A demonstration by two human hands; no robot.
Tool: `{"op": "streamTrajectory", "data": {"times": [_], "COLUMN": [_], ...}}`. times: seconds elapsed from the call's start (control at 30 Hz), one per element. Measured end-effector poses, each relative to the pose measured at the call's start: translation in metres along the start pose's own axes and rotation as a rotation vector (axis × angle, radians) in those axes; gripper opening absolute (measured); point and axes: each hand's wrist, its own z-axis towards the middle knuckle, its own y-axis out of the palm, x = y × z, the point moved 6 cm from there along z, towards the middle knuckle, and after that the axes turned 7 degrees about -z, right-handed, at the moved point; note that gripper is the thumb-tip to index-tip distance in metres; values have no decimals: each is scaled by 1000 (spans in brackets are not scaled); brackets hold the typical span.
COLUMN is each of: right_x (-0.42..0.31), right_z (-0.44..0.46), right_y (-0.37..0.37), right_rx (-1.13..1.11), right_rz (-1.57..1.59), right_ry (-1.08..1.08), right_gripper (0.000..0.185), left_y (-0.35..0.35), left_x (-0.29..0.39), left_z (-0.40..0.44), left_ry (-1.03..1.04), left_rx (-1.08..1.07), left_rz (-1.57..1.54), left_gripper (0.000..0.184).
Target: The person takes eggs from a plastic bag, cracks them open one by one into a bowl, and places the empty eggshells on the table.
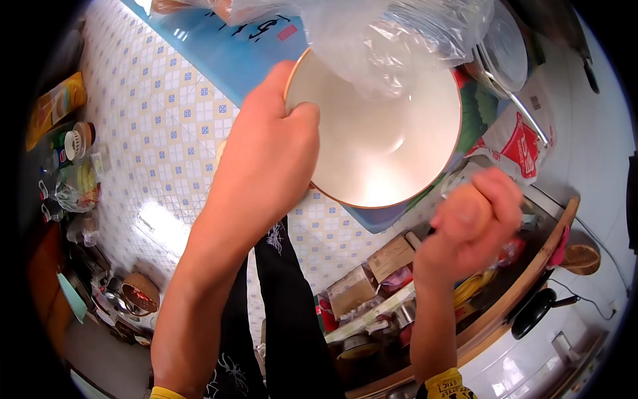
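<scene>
A deep cream-coloured bowl [372, 143] with a thin brown rim tilts so that its inside faces me. My left hand [279, 143] grips its left rim, fingers curled and thumb at the edge. Just off the bowl's lower right, my right hand [475, 213] is closed around a brown egg [470, 205], whose rounded side shows between the fingers. A clear plastic bag [399, 43] hangs over the far part of the bowl. Brown rounded shapes, partly cut off, lie inside the bag at the top edge.
Beneath the bowl is a blue printed tabletop [219, 53]. To the right stand a lidded pan [502, 50] and a red-and-white bag [522, 143]. Below are a wooden-edged shelf [525, 306] with boxes, and the tiled floor [159, 146]. Groceries and bowls line the left.
</scene>
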Motion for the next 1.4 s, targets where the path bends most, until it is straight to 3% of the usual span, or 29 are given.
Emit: {"op": "streamTrajectory", "data": {"times": [0.1, 0.17, 0.23, 0.37, 0.47, 0.57, 0.67, 0.77, 0.83, 0.87, 1.03, 1.17, 1.2, 1.27, 1.33, 1.4], "right_x": [9, 8, 1, 14, 5, -9, -8, -7, -13, -13, -10, -11, -10, -9, -6, 0], "right_z": [-1, 7, 4, 6, 11, 25, 37, 46, 55, 55, 56, 57, 55, 55, 50, 48], "right_y": [4, 28, 18, 4, 13, 10, 15, 21, 19, 22, 36, 39, 41, 41, 44, 40], "right_rx": [156, 52, -63, 52, -12, -29, -111, -157, -105, -111, -211, -218, -279, -333, -360, -442], "right_rz": [280, 24, 33, 168, 74, 194, 322, 313, 263, 263, 339, 324, 375, 421, 703, 793], "right_ry": [168, -29, 19, 187, -13, 222, 587, 511, 293, 286, 412, 394, 492, 594, 776, 797], "right_gripper": [32, 31, 30, 34, 33, 32, 38, 36, 33, 33, 26, 22, 25, 27, 35, 36], "left_y": [-1, -2, -3, -2, -4, -3, -4, -4, -4, -3, -3, -4, -5, -14, -25, -28], "left_x": [0, 4, -1, 1, 6, 0, 0, -3, -5, -6, -7, -8, -8, 1, 21, 48], "left_z": [7, 10, 1, 3, 0, 3, 6, 6, 8, 9, 10, 9, 8, -4, -22, -39], "left_ry": [93, 92, 38, 20, 56, 77, 85, 219, 218, 220, 196, 177, 179, 292, 415, 579], "left_rx": [4, -2, 5, -24, 21, 4, -20, 1, -1, -4, -18, -26, -27, 100, 188, 143], "left_rz": [15, 58, 64, 70, 105, 74, 43, -30, -41, -48, -39, 8, 19, 341, 553, 614], "left_gripper": [37, 35, 34, 33, 33, 31, 30, 27, 26, 25, 23, 22, 23, 27, 27, 29]}}
